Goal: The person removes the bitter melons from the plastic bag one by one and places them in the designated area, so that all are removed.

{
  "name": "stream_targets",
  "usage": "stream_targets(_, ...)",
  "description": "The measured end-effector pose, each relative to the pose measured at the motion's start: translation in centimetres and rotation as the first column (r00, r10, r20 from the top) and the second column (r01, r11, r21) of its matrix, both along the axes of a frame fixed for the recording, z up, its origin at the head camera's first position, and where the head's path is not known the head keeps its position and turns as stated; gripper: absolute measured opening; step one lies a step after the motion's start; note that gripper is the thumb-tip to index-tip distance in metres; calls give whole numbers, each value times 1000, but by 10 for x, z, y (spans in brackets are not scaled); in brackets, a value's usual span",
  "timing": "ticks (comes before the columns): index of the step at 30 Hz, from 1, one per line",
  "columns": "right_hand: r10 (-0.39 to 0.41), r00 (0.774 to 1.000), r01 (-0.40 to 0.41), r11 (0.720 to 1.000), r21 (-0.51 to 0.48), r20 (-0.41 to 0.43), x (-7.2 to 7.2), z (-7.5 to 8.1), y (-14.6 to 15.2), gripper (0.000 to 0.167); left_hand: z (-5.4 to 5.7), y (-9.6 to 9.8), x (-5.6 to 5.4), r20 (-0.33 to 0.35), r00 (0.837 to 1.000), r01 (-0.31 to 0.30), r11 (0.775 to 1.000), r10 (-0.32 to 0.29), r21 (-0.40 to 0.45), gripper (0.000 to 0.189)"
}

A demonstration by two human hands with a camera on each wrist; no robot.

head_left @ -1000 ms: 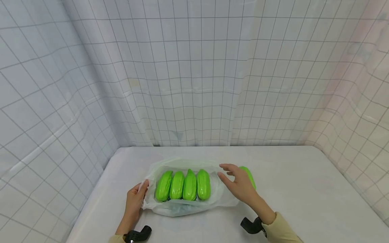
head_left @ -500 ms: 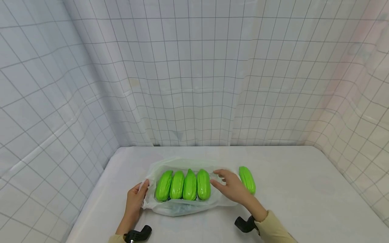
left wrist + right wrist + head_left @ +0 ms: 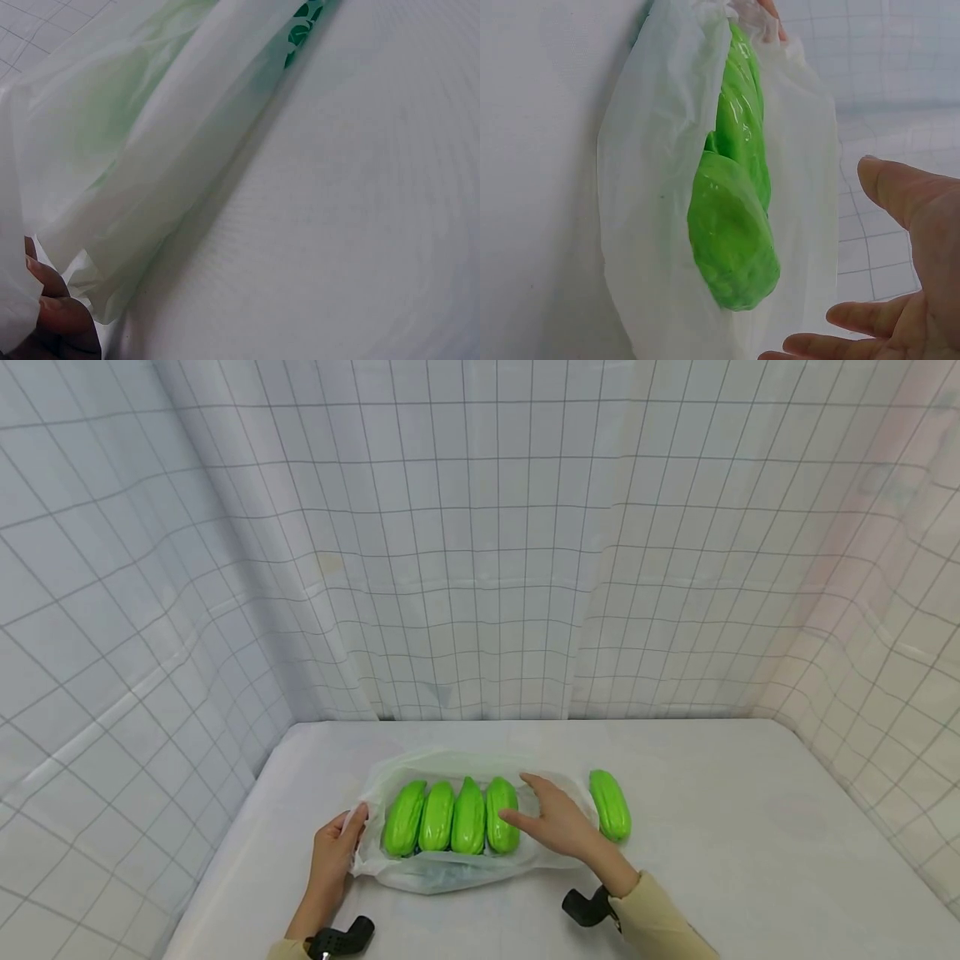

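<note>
White table, rounded far corners. White curtain with grey grid lines, wavy: far curtain (image 3: 480, 568) behind table (image 3: 750, 852), left curtain (image 3: 90, 652), right curtain (image 3: 892, 660). Small beige patch (image 3: 330, 563), far curtain, left part.

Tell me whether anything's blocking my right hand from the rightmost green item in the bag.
Nothing visible: the bag gapes open around that green item, and the right hand is over the bag's right end. The left hand grips the left end, out of that path.

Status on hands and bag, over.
Left hand pinching plastic bag. Right hand empty, over its right end. Four green objects inside, fifth outside. No obstruction seen.
</note>
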State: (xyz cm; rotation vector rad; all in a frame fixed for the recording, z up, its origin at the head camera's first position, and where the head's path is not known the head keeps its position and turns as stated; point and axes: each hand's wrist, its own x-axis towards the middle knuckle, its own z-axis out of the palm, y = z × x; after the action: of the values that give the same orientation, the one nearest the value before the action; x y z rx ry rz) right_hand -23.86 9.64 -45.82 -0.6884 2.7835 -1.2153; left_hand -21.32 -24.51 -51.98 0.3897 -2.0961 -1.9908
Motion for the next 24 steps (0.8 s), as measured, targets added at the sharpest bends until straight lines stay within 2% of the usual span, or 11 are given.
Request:
stream_targets(11, -18, 998, 19, 1000, -1, 65, -3, -2, -14, 87, 0, 0, 0, 5, 1000, 4, 1000, -4, 1, 39)
stream_targets(24, -74, 993, 72, 997, 21, 92, -10, -9, -29, 92, 1, 0, 0, 12, 1000, -5, 1000, 5, -20, 38)
